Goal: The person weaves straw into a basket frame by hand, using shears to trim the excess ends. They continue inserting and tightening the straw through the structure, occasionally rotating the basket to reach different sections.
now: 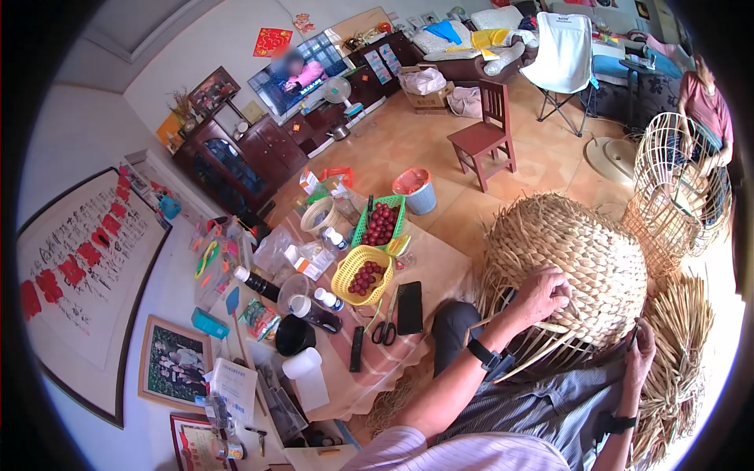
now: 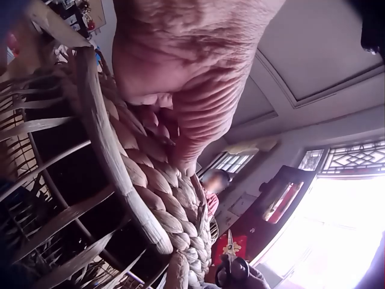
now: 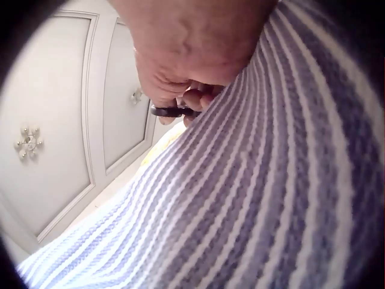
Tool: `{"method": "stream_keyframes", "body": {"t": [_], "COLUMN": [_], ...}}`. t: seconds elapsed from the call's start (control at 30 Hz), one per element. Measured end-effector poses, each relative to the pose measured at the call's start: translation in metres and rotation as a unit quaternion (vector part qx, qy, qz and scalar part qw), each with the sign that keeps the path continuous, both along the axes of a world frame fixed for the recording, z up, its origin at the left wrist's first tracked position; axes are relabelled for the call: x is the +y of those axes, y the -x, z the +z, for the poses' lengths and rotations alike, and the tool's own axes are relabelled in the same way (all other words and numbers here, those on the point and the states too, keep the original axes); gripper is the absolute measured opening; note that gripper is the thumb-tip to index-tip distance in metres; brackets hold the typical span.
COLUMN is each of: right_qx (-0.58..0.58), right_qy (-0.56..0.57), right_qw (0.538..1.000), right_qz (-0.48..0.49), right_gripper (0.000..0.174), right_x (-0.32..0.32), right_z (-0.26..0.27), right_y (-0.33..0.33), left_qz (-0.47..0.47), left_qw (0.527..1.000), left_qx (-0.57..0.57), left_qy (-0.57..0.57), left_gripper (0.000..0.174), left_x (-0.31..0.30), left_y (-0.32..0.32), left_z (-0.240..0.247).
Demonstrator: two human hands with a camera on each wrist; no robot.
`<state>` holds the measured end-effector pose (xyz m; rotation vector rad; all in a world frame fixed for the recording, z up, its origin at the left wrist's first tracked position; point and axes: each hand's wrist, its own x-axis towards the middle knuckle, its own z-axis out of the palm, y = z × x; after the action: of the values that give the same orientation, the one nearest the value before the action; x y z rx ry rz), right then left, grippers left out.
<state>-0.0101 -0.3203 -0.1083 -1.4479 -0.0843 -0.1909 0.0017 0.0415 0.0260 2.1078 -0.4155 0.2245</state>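
Note:
A large woven straw basket (image 1: 577, 259) lies tipped over the person's lap, its thick braided rows outward and loose straw ends (image 1: 542, 345) along its lower edge. My left hand (image 1: 542, 302) is at the weave with curled fingers; in the left wrist view, thumb and fingers pinch the braided straw (image 2: 162, 180). My right hand (image 1: 640, 349) is low at the basket's right side. It grips scissors (image 2: 231, 265), whose blades point up in the left wrist view. Only part of the dark handle (image 3: 171, 112) shows beside the fingers in the right wrist view.
Straw bundles (image 1: 679, 337) lie at the right. On the table (image 1: 440, 255) at left are fruit baskets (image 1: 361, 275), bottles, a phone (image 1: 409, 308) and other scissors (image 1: 385, 331). Beyond stand a bin (image 1: 416, 196) and a chair (image 1: 481, 141). Another person (image 1: 707, 110) sits by an openwork frame (image 1: 664, 180).

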Motion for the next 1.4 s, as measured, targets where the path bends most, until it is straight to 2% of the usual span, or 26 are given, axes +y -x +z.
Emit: {"method": "stream_keyframes", "body": {"t": [0.13,0.23,0.33,0.47,0.67,0.83,1.03,1.23,1.4], "right_qx": [0.039,-0.016,0.030,0.013,0.031,0.026,0.006,0.024,0.037], "right_qy": [0.005,-0.026,-0.014,-0.025,0.003,-0.009,-0.030,0.048,0.041], "right_qw": [0.999,0.999,0.999,1.000,0.999,1.000,1.000,0.999,0.998], "right_qz": [0.005,-0.012,0.008,-0.009,0.031,0.015,0.002,0.006,0.006], "right_gripper": [0.041,0.041,0.041,0.041,0.042,0.041,0.040,0.038,0.038], "right_x": [-0.005,-0.002,-0.010,-0.006,-0.009,-0.012,-0.007,-0.014,-0.011], "right_z": [0.005,-0.014,-0.009,-0.011,0.002,-0.011,-0.018,-0.009,-0.002], "right_y": [0.005,-0.004,0.001,0.000,0.004,0.000,-0.001,0.005,0.007], "left_qz": [-0.003,-0.001,0.002,0.001,-0.004,-0.005,-0.007,0.004,0.005], "left_qw": [1.000,1.000,0.999,1.000,0.999,0.998,0.999,1.000,0.999], "left_qx": [0.009,0.027,0.025,0.007,0.010,0.027,0.020,-0.022,-0.019], "left_qy": [0.012,0.016,0.025,0.028,0.036,0.052,0.026,-0.021,-0.027], "left_gripper": [0.011,0.011,0.011,0.012,0.014,0.013,0.013,0.011,0.010], "left_x": [0.001,0.001,0.000,-0.001,0.000,-0.002,0.000,-0.001,-0.001], "left_y": [0.001,0.001,0.003,0.001,0.001,0.001,0.000,0.001,0.000], "left_z": [0.001,0.003,0.005,0.000,0.000,-0.001,0.000,-0.002,-0.002]}}
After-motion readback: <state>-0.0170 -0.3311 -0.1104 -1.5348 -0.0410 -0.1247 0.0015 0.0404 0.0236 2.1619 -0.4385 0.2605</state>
